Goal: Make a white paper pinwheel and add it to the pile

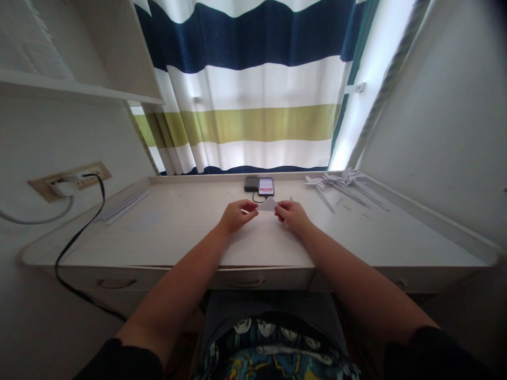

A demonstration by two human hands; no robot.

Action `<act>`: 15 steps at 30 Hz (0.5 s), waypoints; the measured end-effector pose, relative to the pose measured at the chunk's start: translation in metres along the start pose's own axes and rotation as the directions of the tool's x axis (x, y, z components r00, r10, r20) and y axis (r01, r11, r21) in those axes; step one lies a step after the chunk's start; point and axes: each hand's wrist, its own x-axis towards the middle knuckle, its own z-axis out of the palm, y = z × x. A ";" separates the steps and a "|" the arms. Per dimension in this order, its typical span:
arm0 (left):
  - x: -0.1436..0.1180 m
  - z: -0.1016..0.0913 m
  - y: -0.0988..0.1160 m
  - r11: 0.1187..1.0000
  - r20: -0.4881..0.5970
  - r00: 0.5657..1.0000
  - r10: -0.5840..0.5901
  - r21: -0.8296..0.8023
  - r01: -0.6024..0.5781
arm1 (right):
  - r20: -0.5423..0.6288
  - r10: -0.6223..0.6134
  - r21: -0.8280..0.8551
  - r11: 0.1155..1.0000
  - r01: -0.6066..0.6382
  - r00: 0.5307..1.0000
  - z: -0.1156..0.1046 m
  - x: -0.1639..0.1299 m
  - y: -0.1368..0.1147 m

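A small piece of white paper folded to a triangle (268, 204) is held up over the desk between my two hands. My left hand (238, 215) pinches its left corner between thumb and fingers. On the other side, my right hand (292, 215) grips the right corner the same way. Just beyond the paper lie a phone with a lit screen (266, 186) and a dark box-shaped device (251, 184), with a short black cable (256, 199) near them.
White paper pinwheels on sticks (344, 182) lie at the back right of the desk (178, 232). Several rolled paper sticks (124, 205) rest at the left. A black cord (73, 240) hangs from the wall socket (71, 182) across the left desk edge. A striped curtain (253, 89) hangs behind.
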 end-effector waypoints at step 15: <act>-0.001 0.003 0.005 0.991 -0.070 0.996 0.059 0.125 -0.050 | 0.024 0.028 0.049 0.998 -0.029 0.999 0.003 0.000 0.000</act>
